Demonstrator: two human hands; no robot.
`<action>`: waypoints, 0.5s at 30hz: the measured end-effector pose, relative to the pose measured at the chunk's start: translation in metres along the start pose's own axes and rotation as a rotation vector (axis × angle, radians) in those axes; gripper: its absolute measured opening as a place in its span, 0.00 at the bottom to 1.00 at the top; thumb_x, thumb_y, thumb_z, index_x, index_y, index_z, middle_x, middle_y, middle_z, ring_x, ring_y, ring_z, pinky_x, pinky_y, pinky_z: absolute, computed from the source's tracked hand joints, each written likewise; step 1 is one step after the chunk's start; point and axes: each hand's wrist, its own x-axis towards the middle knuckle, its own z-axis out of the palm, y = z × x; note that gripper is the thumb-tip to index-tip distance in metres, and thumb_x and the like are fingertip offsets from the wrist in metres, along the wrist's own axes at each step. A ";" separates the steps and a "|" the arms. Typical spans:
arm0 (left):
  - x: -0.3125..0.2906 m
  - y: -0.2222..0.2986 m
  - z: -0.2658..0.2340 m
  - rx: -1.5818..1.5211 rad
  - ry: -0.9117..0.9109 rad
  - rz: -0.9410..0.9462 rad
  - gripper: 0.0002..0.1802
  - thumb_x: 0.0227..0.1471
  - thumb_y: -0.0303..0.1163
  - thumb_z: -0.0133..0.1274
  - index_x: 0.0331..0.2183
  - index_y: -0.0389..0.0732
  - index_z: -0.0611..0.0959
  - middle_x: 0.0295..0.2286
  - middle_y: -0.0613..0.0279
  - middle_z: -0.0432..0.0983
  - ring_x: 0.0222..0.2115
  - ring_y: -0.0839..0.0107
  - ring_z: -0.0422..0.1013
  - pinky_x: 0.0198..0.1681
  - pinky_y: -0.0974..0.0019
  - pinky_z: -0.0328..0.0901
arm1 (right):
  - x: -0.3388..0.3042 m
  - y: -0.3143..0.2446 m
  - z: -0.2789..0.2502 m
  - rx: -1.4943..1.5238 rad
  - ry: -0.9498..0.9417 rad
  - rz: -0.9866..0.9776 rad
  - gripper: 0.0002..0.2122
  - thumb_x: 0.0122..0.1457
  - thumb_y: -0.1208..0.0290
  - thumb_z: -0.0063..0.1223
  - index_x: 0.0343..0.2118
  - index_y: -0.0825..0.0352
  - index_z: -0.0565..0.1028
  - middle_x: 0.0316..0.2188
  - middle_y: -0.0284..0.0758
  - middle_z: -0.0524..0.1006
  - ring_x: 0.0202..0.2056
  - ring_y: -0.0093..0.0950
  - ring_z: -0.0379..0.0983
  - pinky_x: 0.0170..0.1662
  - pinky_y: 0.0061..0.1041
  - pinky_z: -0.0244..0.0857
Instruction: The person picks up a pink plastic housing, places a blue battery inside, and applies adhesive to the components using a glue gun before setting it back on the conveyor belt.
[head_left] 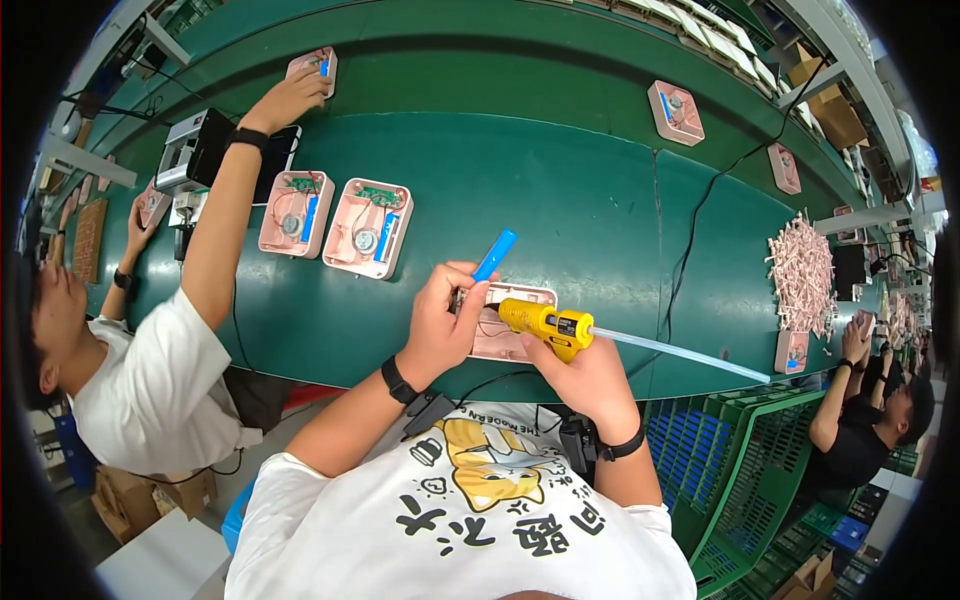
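Between the thumb and fingers of my left hand is a blue cylindrical battery, tilted above an open pink plastic housing at the table's near edge. My right hand grips a yellow hot glue gun. Its nozzle end is over the housing, close to my left fingers. From the gun's rear a long translucent glue stick sticks out to the right. My hands and the gun hide much of the housing's inside. To the left stand two pink housings with a speaker, a circuit board and a blue battery each.
Green table with a black cable across its right part. Pink housings lie on the far green strip. Right: a pile of pale pink parts and green crates. A co-worker's arm reaches across at left.
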 end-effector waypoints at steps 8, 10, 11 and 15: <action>0.006 0.020 -0.008 0.286 -0.030 0.140 0.11 0.60 0.19 0.64 0.37 0.38 0.76 0.42 0.51 0.84 0.42 0.60 0.83 0.49 0.59 0.77 | -0.021 0.008 -0.023 0.092 0.124 0.091 0.16 0.67 0.66 0.68 0.51 0.72 0.84 0.36 0.35 0.87 0.35 0.23 0.82 0.40 0.26 0.75; 0.005 0.020 -0.007 0.277 -0.025 0.213 0.12 0.55 0.19 0.67 0.34 0.38 0.77 0.40 0.52 0.84 0.39 0.58 0.83 0.50 0.56 0.77 | -0.024 0.012 -0.027 0.076 0.162 0.123 0.17 0.67 0.64 0.68 0.52 0.71 0.84 0.36 0.36 0.87 0.35 0.24 0.83 0.41 0.27 0.75; 0.006 0.019 -0.007 0.276 -0.027 0.210 0.12 0.55 0.19 0.67 0.34 0.38 0.77 0.40 0.52 0.84 0.39 0.58 0.83 0.50 0.56 0.77 | -0.025 0.014 -0.027 0.077 0.170 0.135 0.17 0.67 0.64 0.68 0.52 0.71 0.84 0.36 0.36 0.87 0.35 0.24 0.83 0.40 0.27 0.75; 0.009 0.016 -0.007 0.220 -0.026 0.285 0.12 0.53 0.19 0.67 0.35 0.39 0.79 0.36 0.54 0.84 0.36 0.58 0.81 0.50 0.53 0.78 | -0.024 0.018 -0.027 0.092 0.181 0.175 0.16 0.68 0.65 0.68 0.52 0.72 0.84 0.36 0.35 0.87 0.35 0.22 0.81 0.40 0.25 0.74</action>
